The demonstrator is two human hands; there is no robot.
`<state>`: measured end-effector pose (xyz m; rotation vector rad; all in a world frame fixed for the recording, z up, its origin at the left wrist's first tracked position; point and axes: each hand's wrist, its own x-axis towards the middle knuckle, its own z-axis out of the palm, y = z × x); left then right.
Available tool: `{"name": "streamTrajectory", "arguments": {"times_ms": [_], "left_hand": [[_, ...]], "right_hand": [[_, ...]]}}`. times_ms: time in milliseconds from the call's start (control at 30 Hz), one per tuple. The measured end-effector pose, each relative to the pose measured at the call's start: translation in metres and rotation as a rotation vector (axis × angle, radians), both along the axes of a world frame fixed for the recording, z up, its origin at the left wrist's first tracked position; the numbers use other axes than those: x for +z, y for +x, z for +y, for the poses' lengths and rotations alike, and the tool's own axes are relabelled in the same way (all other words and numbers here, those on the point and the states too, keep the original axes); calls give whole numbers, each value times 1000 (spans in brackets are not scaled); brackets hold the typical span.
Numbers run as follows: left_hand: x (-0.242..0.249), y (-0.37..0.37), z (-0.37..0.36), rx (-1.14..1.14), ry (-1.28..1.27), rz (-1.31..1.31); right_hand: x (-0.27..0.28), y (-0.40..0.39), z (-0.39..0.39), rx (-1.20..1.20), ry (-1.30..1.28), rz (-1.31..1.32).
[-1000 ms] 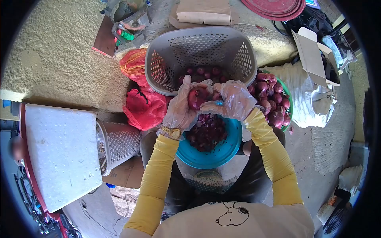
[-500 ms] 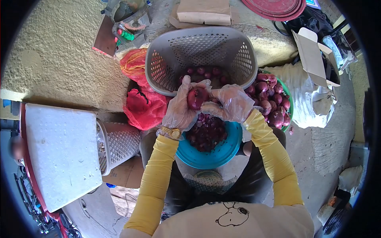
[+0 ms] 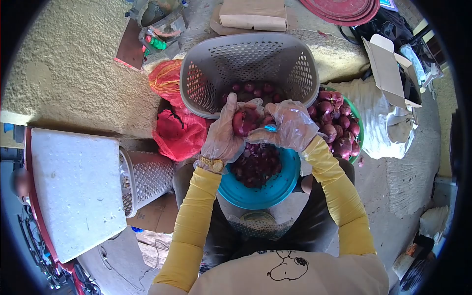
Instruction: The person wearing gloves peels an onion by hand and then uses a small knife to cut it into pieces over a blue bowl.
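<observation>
In the head view, my left hand [image 3: 225,130], in a clear plastic glove, is closed around a red onion [image 3: 245,121]. My right hand [image 3: 291,127], gloved the same way, is pressed in close at the onion's right side. A small shiny blue piece [image 3: 270,128] shows between its thumb and fingers; what it belongs to is hidden. Below both hands sits a turquoise basin [image 3: 258,196] with dark red onion skins [image 3: 258,164] in it. Just beyond them stands a grey perforated basket [image 3: 248,49], with several red onions [image 3: 258,89] at its bottom.
A green-rimmed basin [image 3: 360,130] heaped with onions stands to the right, beside a white sack [image 3: 393,140]. Red mesh bags [image 3: 184,132] lie to the left. Further left are a pale perforated basket [image 3: 152,174] and a white foam box [image 3: 76,187]. A cardboard box [image 3: 386,69] is at upper right.
The onion has turned slightly in my left hand. My right hand has shifted a little, its fingers raised, and the bright blue piece now shows by its thumb.
</observation>
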<state>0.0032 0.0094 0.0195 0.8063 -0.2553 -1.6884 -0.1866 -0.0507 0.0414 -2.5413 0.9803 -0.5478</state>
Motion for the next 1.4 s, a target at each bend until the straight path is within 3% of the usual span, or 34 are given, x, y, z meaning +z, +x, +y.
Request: {"name": "streamTrajectory", "arguments": {"times_ms": [400,600,767,1400], "left_hand": [[-4,1,0,-3,-61,4],[-4,2,0,21,-41,-44],[-1,2,1,20,-43,-30],[0,1,1,-7,-67,8]], "right_hand": [[0,2,1,34,52,-5],[0,3,-1,107,100,171],[-2,0,-2,45,-6,-53],[2,2,0,81,109,-48]]}}
